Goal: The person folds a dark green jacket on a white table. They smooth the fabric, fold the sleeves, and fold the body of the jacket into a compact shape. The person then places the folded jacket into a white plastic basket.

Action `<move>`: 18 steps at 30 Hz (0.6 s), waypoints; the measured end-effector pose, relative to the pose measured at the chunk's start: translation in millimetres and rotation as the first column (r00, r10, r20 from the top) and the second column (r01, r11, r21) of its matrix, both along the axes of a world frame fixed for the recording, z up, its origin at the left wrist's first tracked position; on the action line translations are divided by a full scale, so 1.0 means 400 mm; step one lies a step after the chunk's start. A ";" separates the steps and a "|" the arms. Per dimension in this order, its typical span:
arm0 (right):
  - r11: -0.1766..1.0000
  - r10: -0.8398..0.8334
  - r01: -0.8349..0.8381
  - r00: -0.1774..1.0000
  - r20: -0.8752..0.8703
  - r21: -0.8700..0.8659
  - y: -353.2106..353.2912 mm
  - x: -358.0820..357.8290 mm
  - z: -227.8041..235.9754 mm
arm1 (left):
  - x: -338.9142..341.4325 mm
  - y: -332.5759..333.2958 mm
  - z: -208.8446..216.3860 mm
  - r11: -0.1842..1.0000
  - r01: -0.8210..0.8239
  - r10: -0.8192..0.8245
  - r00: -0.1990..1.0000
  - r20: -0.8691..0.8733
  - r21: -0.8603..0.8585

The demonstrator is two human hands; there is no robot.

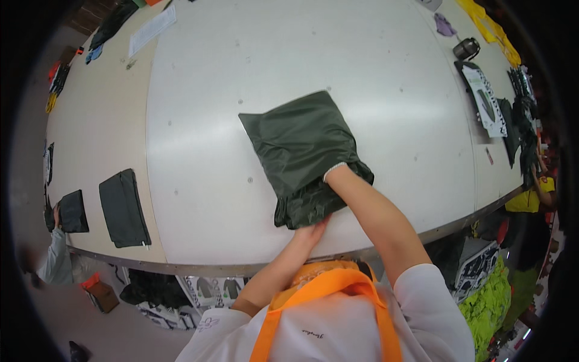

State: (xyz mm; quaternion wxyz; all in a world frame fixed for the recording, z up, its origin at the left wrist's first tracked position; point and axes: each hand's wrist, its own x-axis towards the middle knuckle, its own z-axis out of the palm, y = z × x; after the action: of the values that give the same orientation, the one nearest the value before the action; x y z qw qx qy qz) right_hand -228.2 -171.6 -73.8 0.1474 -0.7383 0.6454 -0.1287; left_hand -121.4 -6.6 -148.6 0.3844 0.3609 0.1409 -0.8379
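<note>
A dark green fabric pouch [301, 133] lies on the white tabletop in front of me, its far part flat and its near end bunched in wrinkles. My right hand [335, 172] is pushed into the pouch's near part up to the wrist, where a pale beaded bracelet shows; the fabric hides its fingers. At the pouch's near edge, my left hand [315, 230] reaches under the gathered cloth. Its fingers are mostly covered, so its grip cannot be made out.
Left of me lie folded dark green pieces [124, 208], and another person's hand [56, 216] touches one farther left. Printed cardboard packaging [485, 99] and a dark flask [467, 48] are at the right. The table's metal edge [199, 269] runs close to my body.
</note>
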 end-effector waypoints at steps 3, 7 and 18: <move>1.000 -0.021 0.021 0.999 -0.036 -0.017 0.011 0.010 0.012 | 0.008 -0.021 0.024 1.000 0.022 -0.022 0.999 -0.050 -0.006; 0.989 -0.088 0.068 0.985 -0.150 -0.131 0.081 0.074 0.090 | 0.001 -0.012 0.025 0.998 -0.059 0.060 0.995 -0.081 0.012; 0.998 -0.056 0.055 0.997 0.046 0.018 -0.070 -0.028 -0.027 | 0.005 -0.047 0.025 1.000 0.029 -0.029 0.999 -0.041 -0.003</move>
State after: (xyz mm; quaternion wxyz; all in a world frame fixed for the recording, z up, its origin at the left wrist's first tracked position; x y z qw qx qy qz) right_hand -239.4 -199.7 -84.6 0.1650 -0.7156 0.6631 -0.1447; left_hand -119.2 -25.4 -138.5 0.3698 0.3452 0.1424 -0.8508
